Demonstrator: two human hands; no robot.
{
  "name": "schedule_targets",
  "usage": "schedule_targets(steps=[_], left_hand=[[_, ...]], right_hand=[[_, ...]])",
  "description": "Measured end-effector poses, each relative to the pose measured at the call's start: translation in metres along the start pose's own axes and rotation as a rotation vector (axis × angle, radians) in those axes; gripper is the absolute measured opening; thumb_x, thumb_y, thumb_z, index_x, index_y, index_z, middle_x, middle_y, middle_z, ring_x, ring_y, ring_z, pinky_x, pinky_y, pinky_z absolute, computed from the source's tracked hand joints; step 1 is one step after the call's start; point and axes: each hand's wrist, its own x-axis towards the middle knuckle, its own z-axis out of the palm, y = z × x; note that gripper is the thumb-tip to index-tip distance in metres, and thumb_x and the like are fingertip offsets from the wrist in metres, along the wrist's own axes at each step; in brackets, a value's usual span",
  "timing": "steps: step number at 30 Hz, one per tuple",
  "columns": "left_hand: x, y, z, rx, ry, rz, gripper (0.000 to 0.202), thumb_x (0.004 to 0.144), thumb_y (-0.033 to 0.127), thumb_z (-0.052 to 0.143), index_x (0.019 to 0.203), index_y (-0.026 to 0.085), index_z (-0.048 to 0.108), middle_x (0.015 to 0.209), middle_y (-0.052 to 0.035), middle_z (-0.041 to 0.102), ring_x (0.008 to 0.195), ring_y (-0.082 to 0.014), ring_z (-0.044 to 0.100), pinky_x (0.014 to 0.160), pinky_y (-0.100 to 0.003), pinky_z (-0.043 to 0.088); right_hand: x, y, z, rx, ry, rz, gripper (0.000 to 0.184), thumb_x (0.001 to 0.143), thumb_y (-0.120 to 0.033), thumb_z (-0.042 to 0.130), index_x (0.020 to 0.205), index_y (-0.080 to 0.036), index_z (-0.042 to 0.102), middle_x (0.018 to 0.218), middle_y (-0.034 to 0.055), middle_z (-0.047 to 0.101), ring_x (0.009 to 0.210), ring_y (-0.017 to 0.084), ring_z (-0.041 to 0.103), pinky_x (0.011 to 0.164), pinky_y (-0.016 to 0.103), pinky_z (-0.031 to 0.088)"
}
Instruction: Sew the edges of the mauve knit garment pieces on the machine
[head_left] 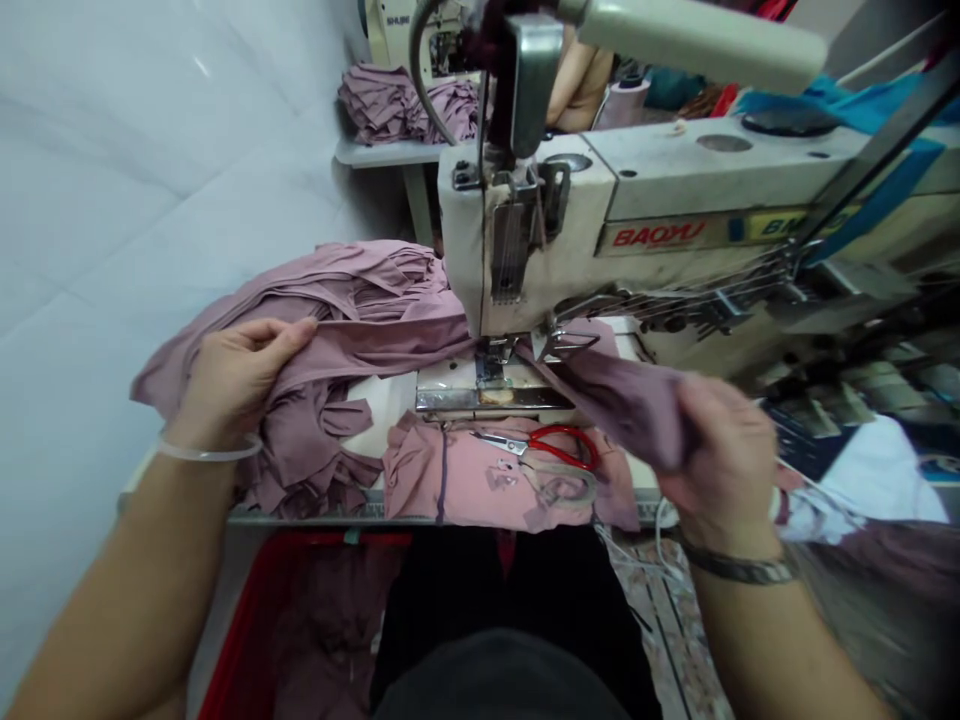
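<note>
Two fistfuls of mauve knit fabric [375, 345] span the sewing machine's presser foot [491, 362], the left hand [236, 385] pinching, the right hand [720, 450] bunching, well apart; soft and light, it seems best held by its edges.

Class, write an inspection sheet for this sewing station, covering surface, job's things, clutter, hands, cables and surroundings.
Surface: table, pink cloth lying on it.
Job's things: mauve fabric runs under the sewing machine at its presser foot.
Clutter: red-handled scissors on the pink cloth.
Hands: left hand and right hand both grip the mauve fabric.
Cables: white cord below the table's right side.
Surroundings: red crate of cloth below; second machine behind; white wall left.
</note>
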Motion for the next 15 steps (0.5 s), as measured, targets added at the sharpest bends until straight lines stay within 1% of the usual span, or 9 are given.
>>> schedule_targets(steps=[1,2,3,4,5,7,10,12,15], left_hand=[[-0.005,0.007,0.012,-0.007,-0.066,0.112,0.040,0.085,0.053,0.060,0.095,0.015,0.067,0.088,-0.0020,0.067,0.075,-0.0139,0.056,0.068,-0.023,0.046],[-0.010,0.014,0.027,0.019,-0.187,0.263,0.039,0.088,0.051,0.057,0.100,0.015,0.067,0.094,-0.0044,0.068,0.081,-0.0160,0.058,0.072,-0.026,0.048],[-0.017,0.020,0.044,0.071,-0.345,0.420,0.039,0.090,0.049,0.055,0.108,0.015,0.066,0.100,-0.0073,0.068,0.088,-0.0187,0.060,0.077,-0.029,0.049],[-0.024,0.024,0.062,0.167,-0.516,0.610,0.042,0.088,0.046,0.059,0.117,0.016,0.063,0.109,-0.0101,0.066,0.095,-0.0213,0.060,0.082,-0.031,0.050],[-0.032,0.026,0.079,0.283,-0.536,0.781,0.047,0.087,0.043,0.062,0.125,0.017,0.059,0.117,-0.0128,0.063,0.102,-0.0236,0.059,0.086,-0.035,0.049],[-0.044,0.024,0.108,0.534,-0.416,1.000,0.046,0.089,0.030,0.061,0.133,0.020,0.053,0.120,-0.0143,0.060,0.103,-0.0251,0.058,0.085,-0.038,0.048],[-0.057,0.015,0.127,0.724,-0.165,1.135,0.036,0.093,0.016,0.051,0.129,0.021,0.056,0.108,-0.0121,0.062,0.092,-0.0225,0.058,0.076,-0.037,0.047],[-0.061,0.010,0.127,0.719,-0.118,1.198,0.029,0.094,0.013,0.047,0.120,0.016,0.060,0.110,-0.0129,0.062,0.096,-0.0224,0.057,0.080,-0.037,0.047],[-0.066,0.010,0.122,0.719,-0.160,1.166,0.027,0.095,0.013,0.044,0.116,0.011,0.060,0.118,-0.0148,0.059,0.105,-0.0235,0.054,0.085,-0.036,0.047]], right_hand=[[-0.002,-0.006,0.012,0.030,-0.078,-0.070,0.031,0.096,-0.039,0.043,0.114,-0.025,0.064,0.088,0.0061,0.071,0.071,0.020,0.067,0.061,0.037,0.055],[-0.003,-0.010,0.023,0.008,-0.244,-0.201,0.028,0.093,-0.038,0.051,0.113,-0.023,0.064,0.097,0.0063,0.071,0.081,0.020,0.067,0.069,0.037,0.057],[-0.002,-0.013,0.033,-0.069,-0.417,-0.361,0.032,0.090,-0.038,0.057,0.115,-0.020,0.063,0.108,0.0093,0.068,0.095,0.023,0.065,0.079,0.039,0.056],[0.000,-0.014,0.040,-0.194,-0.532,-0.507,0.031,0.089,-0.034,0.060,0.114,-0.016,0.063,0.118,0.0126,0.065,0.106,0.026,0.061,0.085,0.042,0.054],[0.003,-0.012,0.045,-0.343,-0.612,-0.632,0.029,0.088,-0.029,0.061,0.112,-0.012,0.064,0.126,0.0156,0.060,0.113,0.029,0.056,0.089,0.044,0.051],[0.011,-0.006,0.046,-0.608,-0.625,-0.778,0.023,0.086,-0.017,0.059,0.107,-0.009,0.064,0.130,0.0183,0.056,0.111,0.030,0.053,0.087,0.044,0.050],[0.019,0.004,0.037,-0.719,-0.584,-0.882,0.022,0.087,-0.011,0.055,0.107,-0.011,0.063,0.115,0.0150,0.062,0.091,0.024,0.055,0.075,0.037,0.049],[0.019,0.006,0.033,-0.682,-0.555,-0.953,0.019,0.089,-0.012,0.053,0.105,-0.010,0.064,0.114,0.0153,0.062,0.092,0.023,0.055,0.075,0.035,0.047],[0.015,0.004,0.036,-0.600,-0.513,-1.001,0.019,0.091,-0.011,0.050,0.103,-0.006,0.064,0.127,0.0185,0.058,0.112,0.026,0.051,0.089,0.038,0.046]])
